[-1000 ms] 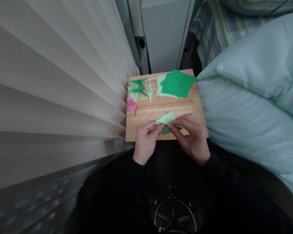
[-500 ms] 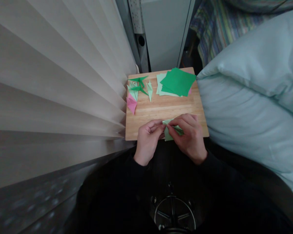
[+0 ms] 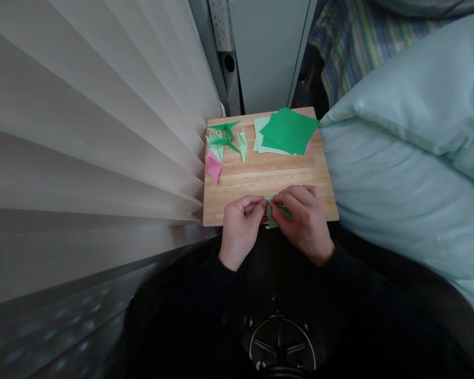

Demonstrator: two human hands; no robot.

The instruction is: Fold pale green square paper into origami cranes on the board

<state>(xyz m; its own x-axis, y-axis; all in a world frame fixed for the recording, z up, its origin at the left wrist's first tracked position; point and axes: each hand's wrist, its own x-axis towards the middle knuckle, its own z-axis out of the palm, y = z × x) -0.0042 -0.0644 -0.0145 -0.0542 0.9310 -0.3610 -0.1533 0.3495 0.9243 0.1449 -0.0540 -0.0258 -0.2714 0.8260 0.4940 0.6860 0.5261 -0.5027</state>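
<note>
A partly folded sheet of light green origami paper [image 3: 273,220] is pinched between my two hands at the near edge of a small wooden table [image 3: 240,181]. My left hand [image 3: 240,226] grips its left edge between thumb and fingers. From the other side, my right hand [image 3: 303,220] pinches it near the top, and its fingers cover much of the sheet. Both sets of fingertips almost meet. Folded paper pieces lie at the table's far left: dark green cranes [image 3: 226,141], a pale green piece [image 3: 242,145] and a pink one [image 3: 213,166].
Dark green square sheets [image 3: 290,131] lie fanned over pale green sheets [image 3: 259,136] at the far right of the table. A pleated curtain [image 3: 122,121] borders the left side, light blue bedding [image 3: 398,163] the right. A grey cabinet [image 3: 268,52] stands behind.
My right hand's fingers have shifted slightly over the light green paper, so less of it shows. The two hands' fingertips are closer together. The other papers stay put.
</note>
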